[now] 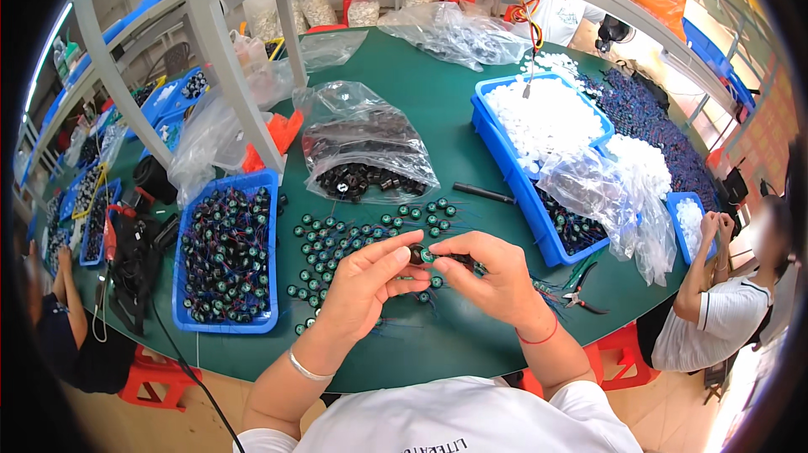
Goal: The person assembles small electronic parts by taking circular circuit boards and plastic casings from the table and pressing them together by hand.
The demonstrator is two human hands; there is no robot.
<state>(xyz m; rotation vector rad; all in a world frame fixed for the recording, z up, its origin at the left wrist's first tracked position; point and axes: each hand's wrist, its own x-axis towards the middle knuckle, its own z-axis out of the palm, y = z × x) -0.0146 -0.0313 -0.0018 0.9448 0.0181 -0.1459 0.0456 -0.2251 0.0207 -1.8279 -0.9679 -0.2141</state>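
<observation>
My left hand [362, 286] pinches a small black round part [415, 254] between thumb and fingertips, above the green table. Against it, my right hand [495, 279] grips a small round part with a green face [427, 255]; its fingers partly hide this piece. The two parts touch or nearly touch; I cannot tell whether they are joined. Below and beyond my hands, several loose green-faced round parts with thin wires [324, 253] lie spread on the table. A blue bin [178, 289] full of similar wired parts stands to the left.
Farther back lies a clear bag [370, 146] of black round parts. A black pen-like rod [483, 192] sits beside a blue tray [503, 168] heaped with white pieces. Pliers [581, 295] rest right of my hand. A co-worker [715, 310] sits at right; grey posts [220, 57] rise at left.
</observation>
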